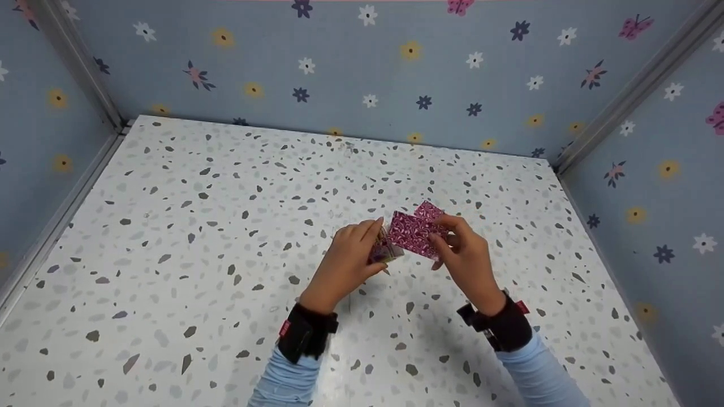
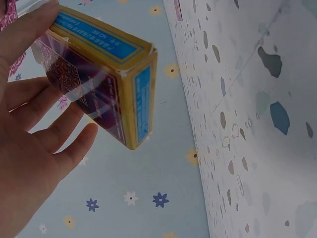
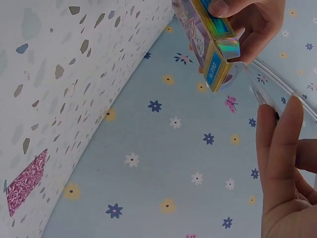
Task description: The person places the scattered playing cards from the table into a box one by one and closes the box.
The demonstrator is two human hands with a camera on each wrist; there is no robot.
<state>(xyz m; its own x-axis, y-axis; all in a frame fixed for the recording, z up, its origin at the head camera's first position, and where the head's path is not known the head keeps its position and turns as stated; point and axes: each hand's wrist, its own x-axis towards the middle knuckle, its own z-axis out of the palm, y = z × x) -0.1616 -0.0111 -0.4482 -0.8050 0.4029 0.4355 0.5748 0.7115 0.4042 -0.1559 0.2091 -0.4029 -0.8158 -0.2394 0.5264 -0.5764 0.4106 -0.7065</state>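
My left hand [image 1: 349, 257] grips a playing-card box [image 2: 94, 82] with gold edges, blue end panels and a dark red face. In the right wrist view, the box [image 3: 210, 49] has a raised shiny flap at one end. My right hand [image 1: 469, 254] pinches a playing card [image 1: 412, 233] with a magenta and white patterned back, held close to the box. Whether more cards are stacked under it, I cannot tell. Another patterned card [image 3: 27, 183] lies on the table, partly hidden behind the held card in the head view.
The white speckled table [image 1: 226, 282] extends around both hands. Blue flowered panels [image 1: 362, 68] stand along the back and both sides, with metal corner posts [image 1: 85, 62]. Both wrists wear black straps [image 1: 305, 333].
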